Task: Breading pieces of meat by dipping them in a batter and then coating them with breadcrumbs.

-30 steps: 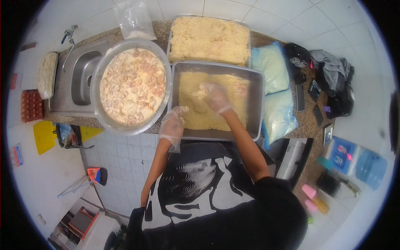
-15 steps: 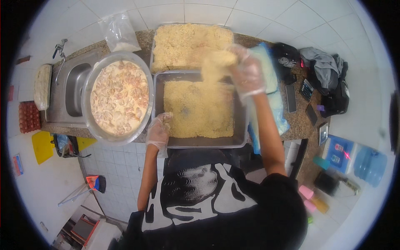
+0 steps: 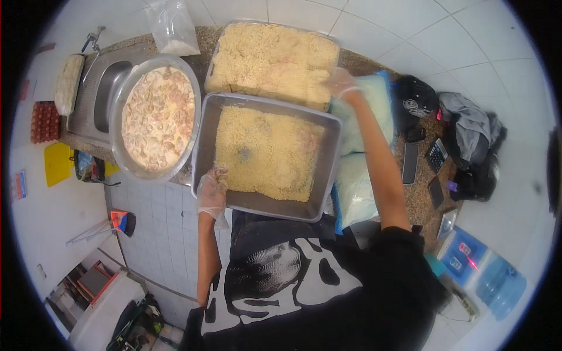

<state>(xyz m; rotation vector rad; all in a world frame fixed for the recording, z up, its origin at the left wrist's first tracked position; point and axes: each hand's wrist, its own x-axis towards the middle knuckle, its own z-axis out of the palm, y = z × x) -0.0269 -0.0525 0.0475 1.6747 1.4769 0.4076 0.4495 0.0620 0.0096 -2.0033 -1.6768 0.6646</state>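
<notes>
My left hand, in a clear plastic glove dusted with crumbs, grips the near-left wall of a grey plastic tray. A layer of pale yellow crumbs covers much of that tray's bottom, with a bare grey spot left of its middle. Beyond it lies a second tray, heaped with yellow crumbs. At the right end of this far tray is my gloved right hand, fingertips at the crumbs. Motion smears its fingers, so their closure is unclear.
Left of the trays stands a wide basin of meat pieces in creamy liquid, beside a steel sink. Bags of pale crumbs lie to the right. Farther right are phones, a calculator and dark bags.
Crumbs were falling from my raised right hand over the near tray; now that hand is at the far tray's right end. My left hand stays at the near tray's corner. The view has tilted.
</notes>
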